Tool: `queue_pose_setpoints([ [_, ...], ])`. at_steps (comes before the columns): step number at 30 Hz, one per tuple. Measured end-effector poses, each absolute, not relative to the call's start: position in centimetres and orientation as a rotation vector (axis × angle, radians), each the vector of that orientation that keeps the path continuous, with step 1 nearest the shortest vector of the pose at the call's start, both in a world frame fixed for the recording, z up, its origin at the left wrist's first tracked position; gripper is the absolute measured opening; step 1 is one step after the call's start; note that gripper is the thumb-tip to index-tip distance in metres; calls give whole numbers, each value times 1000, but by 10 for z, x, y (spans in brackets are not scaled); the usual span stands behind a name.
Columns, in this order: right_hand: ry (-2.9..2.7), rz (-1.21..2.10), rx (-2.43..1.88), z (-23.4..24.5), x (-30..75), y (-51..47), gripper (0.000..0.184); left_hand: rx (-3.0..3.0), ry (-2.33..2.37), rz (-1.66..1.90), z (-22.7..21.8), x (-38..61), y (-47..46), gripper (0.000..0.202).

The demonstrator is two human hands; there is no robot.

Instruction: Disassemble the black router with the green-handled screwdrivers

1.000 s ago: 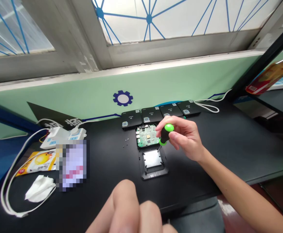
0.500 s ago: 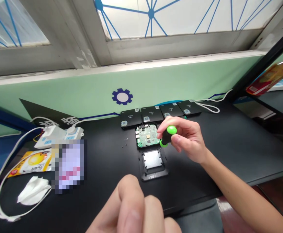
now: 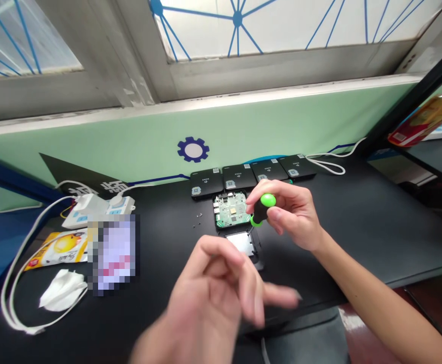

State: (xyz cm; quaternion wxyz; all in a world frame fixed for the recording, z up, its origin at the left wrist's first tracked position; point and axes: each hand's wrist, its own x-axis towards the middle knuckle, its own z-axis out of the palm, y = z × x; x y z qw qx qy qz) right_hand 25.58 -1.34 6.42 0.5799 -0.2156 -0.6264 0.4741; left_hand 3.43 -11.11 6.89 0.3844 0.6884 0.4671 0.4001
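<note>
My right hand [image 3: 295,215] is closed round a small screwdriver [image 3: 262,208] with a black and green handle. Its tip points down at the gap between a bare green circuit board [image 3: 229,211] and an open black case [image 3: 248,245] with a silver plate inside. My left hand [image 3: 221,298] is raised close to the camera, blurred, its fingers loosely apart with nothing seen in them. It covers the near part of the case. Both parts lie on the black table [image 3: 357,227].
Several closed black boxes [image 3: 239,177] line the wall behind the board. Tiny screws [image 3: 197,220] lie left of it. At left are a white power strip [image 3: 95,206], a looping white cable [image 3: 16,283], a yellow packet [image 3: 56,248] and a crumpled tissue [image 3: 63,290].
My left hand has risen from the bottom edge into the middle of the view and spread its fingers, now hiding part of the case. The right hand with the screwdriver has barely moved.
</note>
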Motion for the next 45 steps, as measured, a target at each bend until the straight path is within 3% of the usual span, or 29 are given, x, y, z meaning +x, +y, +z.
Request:
queue_pose_setpoints([
  [4,-1472,1119,-489,63,257,-12,20,1907,1287,993,46,38,-89,11],
  [10,-1509,1082,-504,60,258,-12,20,2121,1373,707,8,10,-78,42],
  [16,-1504,1098,-503,59,260,-11,21,2207,1416,668,-1,10,-74,47],
  [19,-1516,1124,-508,57,261,-11,23,2353,1411,527,9,15,-66,42],
  [22,-1528,1147,-538,57,260,-11,25,2461,1350,319,22,18,-53,22],
  [24,-1504,1156,-557,59,258,-12,24,2493,1301,237,26,19,-43,23],
  [28,-1378,1181,-530,63,254,-12,26,2483,1225,364,15,16,-31,36],
  [34,-1355,1194,-527,60,255,-13,27,2647,1116,628,-10,6,-37,30],
  [36,-1395,1184,-510,60,256,-13,19,2686,1108,656,-12,4,-40,32],
  [40,-1435,1246,-507,61,258,-13,31,2686,1127,675,-15,3,-42,35],
  [45,-1434,1262,-505,61,259,-10,27,2653,1180,671,-15,5,-42,32],
])
